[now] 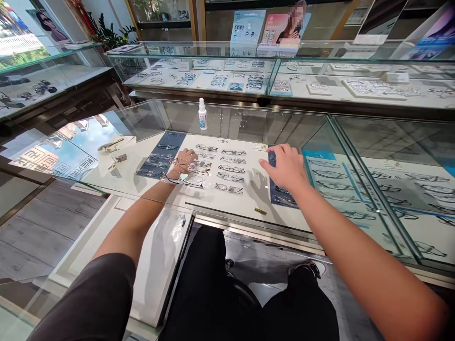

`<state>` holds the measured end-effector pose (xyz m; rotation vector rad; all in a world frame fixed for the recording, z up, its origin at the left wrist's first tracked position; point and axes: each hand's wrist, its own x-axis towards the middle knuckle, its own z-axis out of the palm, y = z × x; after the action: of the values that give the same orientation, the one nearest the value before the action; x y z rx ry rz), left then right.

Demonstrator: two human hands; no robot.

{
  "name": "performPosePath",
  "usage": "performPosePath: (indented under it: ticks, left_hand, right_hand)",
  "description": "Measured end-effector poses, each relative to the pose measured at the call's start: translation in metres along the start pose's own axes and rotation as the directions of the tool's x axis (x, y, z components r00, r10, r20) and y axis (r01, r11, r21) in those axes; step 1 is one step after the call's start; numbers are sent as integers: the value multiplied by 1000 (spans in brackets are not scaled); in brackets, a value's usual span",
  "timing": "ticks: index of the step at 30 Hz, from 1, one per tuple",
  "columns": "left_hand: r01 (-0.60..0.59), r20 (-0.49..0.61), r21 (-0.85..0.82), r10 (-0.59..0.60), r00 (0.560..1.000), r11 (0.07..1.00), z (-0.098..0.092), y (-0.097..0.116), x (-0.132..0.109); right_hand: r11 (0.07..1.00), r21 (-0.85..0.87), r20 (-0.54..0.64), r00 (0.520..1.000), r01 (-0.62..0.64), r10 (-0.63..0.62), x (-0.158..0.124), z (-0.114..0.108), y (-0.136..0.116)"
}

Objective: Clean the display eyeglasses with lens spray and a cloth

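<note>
Head view: the left hand (pixel 185 160) grips glasses (pixel 185 179), lying crosswise just below it, while the right hand (pixel 286 166) rests open, empty, well apart.

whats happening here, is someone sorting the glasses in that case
A person reaches into a glass display case of eyeglasses. The left hand holds a pair of glasses over the white display tray, where rows of frames lie. The right hand rests open at the tray's right edge, holding nothing. A small spray bottle stands on the glass top behind, and a cloth lies to the left.
</note>
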<state>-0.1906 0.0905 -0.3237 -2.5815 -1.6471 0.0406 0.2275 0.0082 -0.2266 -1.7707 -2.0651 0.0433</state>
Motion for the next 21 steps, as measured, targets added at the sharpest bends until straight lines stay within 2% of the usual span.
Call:
performPosePath:
  ticks: [4, 11, 17, 21]
  left_hand:
    - [41, -24, 10, -41, 999, 999, 13, 7, 25]
    - [-57, -4, -80, 57, 998, 995, 21, 4, 48]
    - [-54, 6, -112, 55, 998, 992, 25, 9, 52]
    - [-37, 21, -109, 39, 999, 993, 24, 11, 38]
  right_hand:
    - [1000, 10, -17, 1000, 1, -1, -4, -3, -2]
    - [1000, -12, -17, 1000, 0, 0, -9, -8, -4]
    - [1000, 1, -5, 1000, -17, 17, -7, -9, -4]
    - [1000, 7, -8, 1000, -19, 19, -5, -4, -3]
